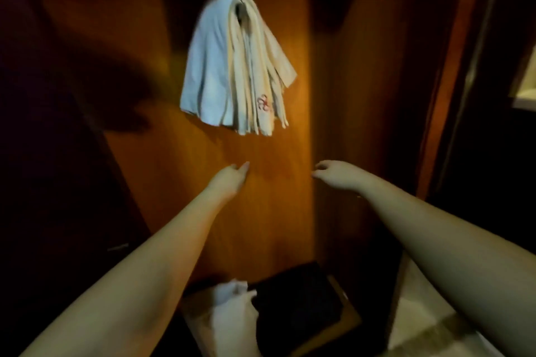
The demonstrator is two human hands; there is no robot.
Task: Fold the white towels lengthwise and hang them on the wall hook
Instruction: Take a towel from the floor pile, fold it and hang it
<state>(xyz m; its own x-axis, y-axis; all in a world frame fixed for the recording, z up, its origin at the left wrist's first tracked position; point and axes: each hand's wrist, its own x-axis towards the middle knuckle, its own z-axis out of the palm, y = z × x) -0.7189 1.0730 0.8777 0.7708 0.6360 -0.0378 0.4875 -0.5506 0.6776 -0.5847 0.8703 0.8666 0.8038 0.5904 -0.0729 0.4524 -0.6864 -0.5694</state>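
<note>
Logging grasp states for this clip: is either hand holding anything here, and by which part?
Nothing is held. The left hand and right hand are both empty below the towels, touching none.

A bunch of folded white towels (236,66) hangs high up on a brown wooden wall (261,197). Below them, the left hand (229,180) and the right hand (336,174) reach out with loose fingers and hold nothing. Down low, a white cloth (232,304) lies beside something dark.
</note>
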